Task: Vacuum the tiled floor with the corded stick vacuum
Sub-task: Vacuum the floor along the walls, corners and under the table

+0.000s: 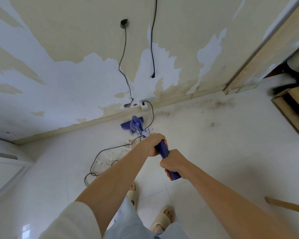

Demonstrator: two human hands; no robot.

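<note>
Vacuum (136, 125), a blue corded stick model, stands on the tiled floor (205, 152) with its head close to the baseboard (86, 124), well ahead of the two hands that hold it. The left hand (154, 144) wraps its fingers around the blue handle (163, 150), and the right hand (173, 163) grips the same handle just behind it, nearer to the person; the two hands almost touch. Beyond the grip the stick goes down and forward to the vacuum body. A black cord (100, 152) leaves the body, lies in loops on the floor to the left of the hands and below them, and another part of it rises to a white adapter (143, 105) plugged in at the foot of the wall.

The wall (67, 75) ahead of the grip shows large white patches over beige paint, and two loose cables hang on it. The floor is pale and glossy, with dark dust along the baseboard to the right of the vacuum and a stained area under the cord. Far right of the hands stands a wooden door frame (259, 57) and cardboard boxes (292, 104). Below the grip the person's feet in beige slippers (162, 221) rest on the tiles.
</note>
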